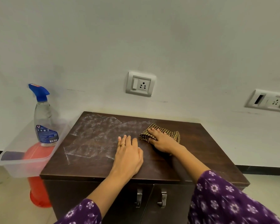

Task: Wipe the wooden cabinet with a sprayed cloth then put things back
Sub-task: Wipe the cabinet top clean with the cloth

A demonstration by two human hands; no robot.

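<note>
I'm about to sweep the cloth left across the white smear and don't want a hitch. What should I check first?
1. Cloth under control: ok. The right hand presses the checked cloth flat on the cabinet top.
2. Wiping path free: not ok. The left hand rests flat on the top, between the cloth and the white smear.
3. Smear cleared: not ok. It covers much of the top's left half.
4. Spray bottle off the top: ok. It stands upright in the clear box beside the cabinet.
5. Cloth damp enough: cannot tell.
</note>
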